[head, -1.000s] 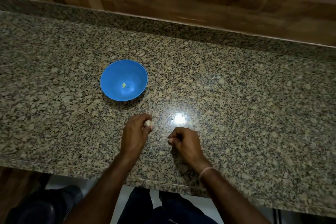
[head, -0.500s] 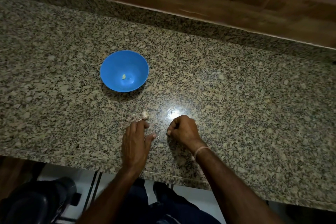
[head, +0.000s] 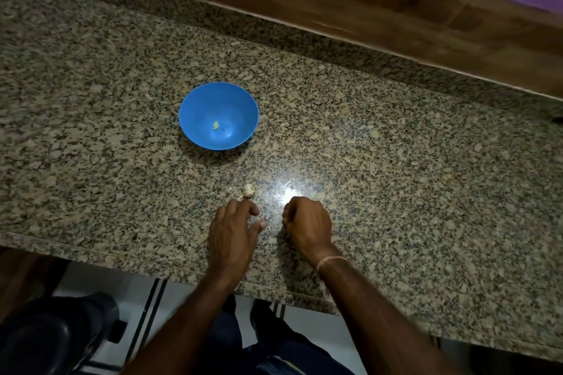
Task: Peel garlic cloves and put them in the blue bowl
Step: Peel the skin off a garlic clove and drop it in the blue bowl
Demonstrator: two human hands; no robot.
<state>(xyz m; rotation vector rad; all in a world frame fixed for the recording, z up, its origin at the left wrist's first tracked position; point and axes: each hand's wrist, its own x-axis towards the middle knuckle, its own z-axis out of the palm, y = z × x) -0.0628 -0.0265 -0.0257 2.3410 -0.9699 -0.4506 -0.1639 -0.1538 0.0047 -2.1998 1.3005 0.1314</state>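
The blue bowl (head: 195,113) stands on the granite counter with one small peeled clove (head: 215,125) at its bottom. A pale garlic piece (head: 248,190) with papery skin lies on the counter in front of the bowl. My left hand (head: 233,230) rests just below it with straight, spread fingers, the fingertips at the garlic's skin. My right hand (head: 307,219) lies to the right with curled fingers, the tips pinched on what looks like a small garlic clove, mostly hidden.
The granite counter (head: 396,167) runs wide to the left and right. A wooden wall edge (head: 335,18) borders the back. The counter's front edge (head: 122,256) is just under my wrists, and a dark stool (head: 54,338) stands below.
My left hand set the garlic piece down on the counter, let go and straightened its fingers. My right hand stayed curled and shifted little.
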